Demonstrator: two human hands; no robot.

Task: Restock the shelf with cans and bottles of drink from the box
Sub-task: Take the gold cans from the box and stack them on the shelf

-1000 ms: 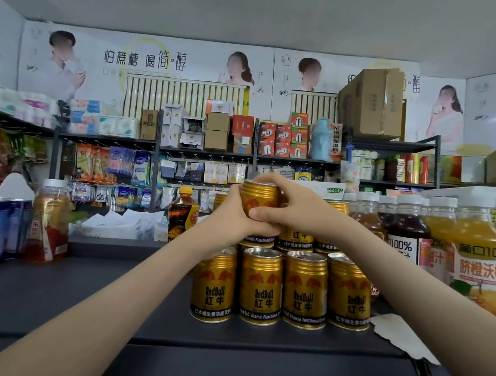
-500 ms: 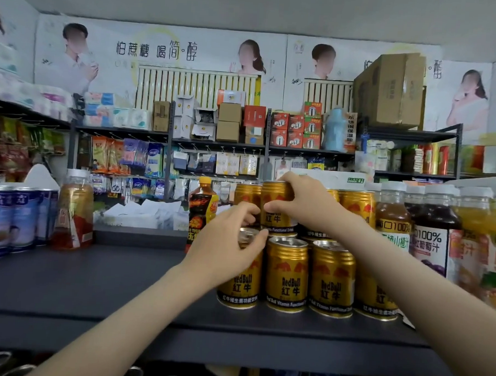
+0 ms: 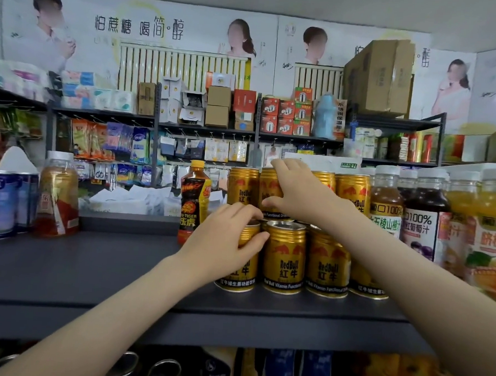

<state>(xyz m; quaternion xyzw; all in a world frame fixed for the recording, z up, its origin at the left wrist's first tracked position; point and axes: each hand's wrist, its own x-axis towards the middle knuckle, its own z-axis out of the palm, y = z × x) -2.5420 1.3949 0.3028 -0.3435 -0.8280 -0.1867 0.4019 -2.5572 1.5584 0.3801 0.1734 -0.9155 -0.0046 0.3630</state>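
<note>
Gold Red Bull cans stand in two tiers on the dark shelf (image 3: 99,269). My right hand (image 3: 295,190) grips an upper-tier can (image 3: 270,186) that stands on the lower cans, thumb low and fingers over its top. Beside it on the left stands another upper-tier can (image 3: 242,187). My left hand (image 3: 226,241) curls round the top of the leftmost front-row can (image 3: 243,274). Next to that one are more front-row cans (image 3: 284,258). The box is out of view.
A Hi-Tiger bottle (image 3: 194,202) stands just left of the cans. Juice bottles (image 3: 420,214) crowd the right side. An amber tea bottle (image 3: 57,195) and blue tins (image 3: 1,203) stand at the far left. A lower shelf holds more cans (image 3: 162,370).
The upper can has come down onto the lower tier, held by my right hand. My left hand let go of it and dropped to the leftmost front-row can.
</note>
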